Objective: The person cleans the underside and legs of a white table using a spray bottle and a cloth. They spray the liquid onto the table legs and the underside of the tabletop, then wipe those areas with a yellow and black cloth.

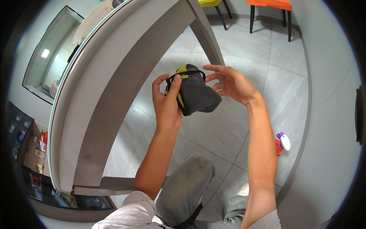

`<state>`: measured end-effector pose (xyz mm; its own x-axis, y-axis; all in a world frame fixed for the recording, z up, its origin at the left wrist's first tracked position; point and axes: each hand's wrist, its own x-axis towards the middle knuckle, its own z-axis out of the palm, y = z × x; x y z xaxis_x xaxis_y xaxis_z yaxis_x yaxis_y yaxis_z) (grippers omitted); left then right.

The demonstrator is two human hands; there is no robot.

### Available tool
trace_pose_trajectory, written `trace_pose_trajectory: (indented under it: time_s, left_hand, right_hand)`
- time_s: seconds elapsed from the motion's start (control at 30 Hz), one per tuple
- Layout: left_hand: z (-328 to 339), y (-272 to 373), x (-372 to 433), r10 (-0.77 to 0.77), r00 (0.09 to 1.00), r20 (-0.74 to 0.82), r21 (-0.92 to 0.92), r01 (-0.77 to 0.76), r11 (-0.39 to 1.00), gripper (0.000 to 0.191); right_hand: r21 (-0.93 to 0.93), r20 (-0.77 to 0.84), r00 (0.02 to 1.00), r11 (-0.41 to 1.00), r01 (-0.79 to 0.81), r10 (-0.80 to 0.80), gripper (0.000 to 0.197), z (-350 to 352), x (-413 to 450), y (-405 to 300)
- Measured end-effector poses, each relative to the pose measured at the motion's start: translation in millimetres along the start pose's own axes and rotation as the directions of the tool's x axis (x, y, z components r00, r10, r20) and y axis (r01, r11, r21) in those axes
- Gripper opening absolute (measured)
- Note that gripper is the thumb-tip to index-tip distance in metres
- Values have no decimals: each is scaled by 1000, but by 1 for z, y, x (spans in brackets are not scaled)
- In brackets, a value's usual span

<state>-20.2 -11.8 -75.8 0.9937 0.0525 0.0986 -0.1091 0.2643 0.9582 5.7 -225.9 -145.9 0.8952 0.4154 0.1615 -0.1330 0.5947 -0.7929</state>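
A bundled dark grey cloth (198, 94) with yellow patches and black edging is held up in front of me, above the tiled floor. My left hand (168, 97) grips its left side, thumb across the front and fingers behind. A thin black band or edge strip loops over the top of the bundle. Just to the right, my right hand (230, 81) is raised with its fingers spread towards the cloth. Its fingertips are very close to the band; I cannot tell whether they touch it.
A table (120, 60) with a pale rim and grey legs curves along my left. On the floor at right stands a red bottle (279, 147) with a white and purple top, near the wall (328, 137). Orange (270, 4) and yellow chairs (210, 3) stand at the far end. A cabinet (28, 151) holds small goods.
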Motion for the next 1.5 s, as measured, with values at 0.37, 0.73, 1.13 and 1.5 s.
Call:
trace_pose_trajectory:
  time_s: [0.37,0.73,1.13,1.5]
  left_hand:
    - [-34,-22,7,-262,965,-15,-357,239,903,29]
    - [-121,-80,-62,-541,831,-130,-179,517,837,13]
    - [-84,-97,-50,-515,847,-130,-131,501,856,8]
    - [-99,-92,-65,-426,904,21,-195,422,885,9]
  right_hand:
    - [-173,-150,976,976,131,-158,72,58,23,-11]
    - [-684,-352,406,528,504,-844,54,110,131,-2]
    - [-302,782,96,-239,923,-616,27,300,66,113]
    - [-632,298,67,-144,761,-952,44,203,131,43]
